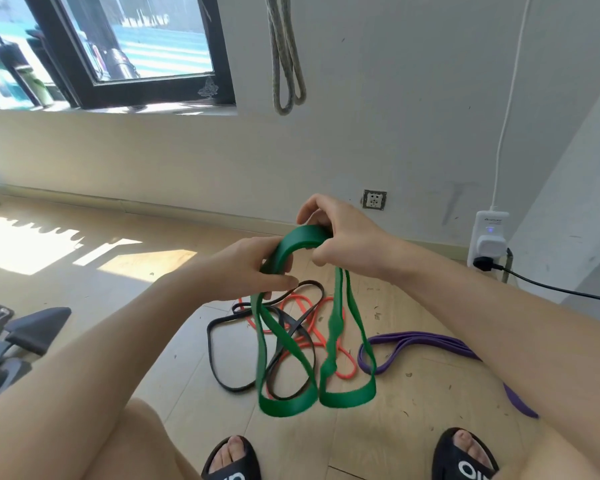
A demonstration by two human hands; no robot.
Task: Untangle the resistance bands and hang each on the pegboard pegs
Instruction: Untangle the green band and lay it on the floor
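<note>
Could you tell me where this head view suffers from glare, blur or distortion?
Head view: sunlight from the window throws a blown-out patch on the floor; wide-angle bending curves the baseboard; the green band hanging from both hands looks slightly motion-softened at its lower loops; the power adapter stays sharp.

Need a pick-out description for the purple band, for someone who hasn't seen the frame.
Start at the light wood floor in front of the person's sandals. A pile of bands lies there under the green band held up by both hands. The purple band lies flat to the right of that pile, running toward the right sandal; unlike the black band and orange band, it is not tangled with the others.
</note>
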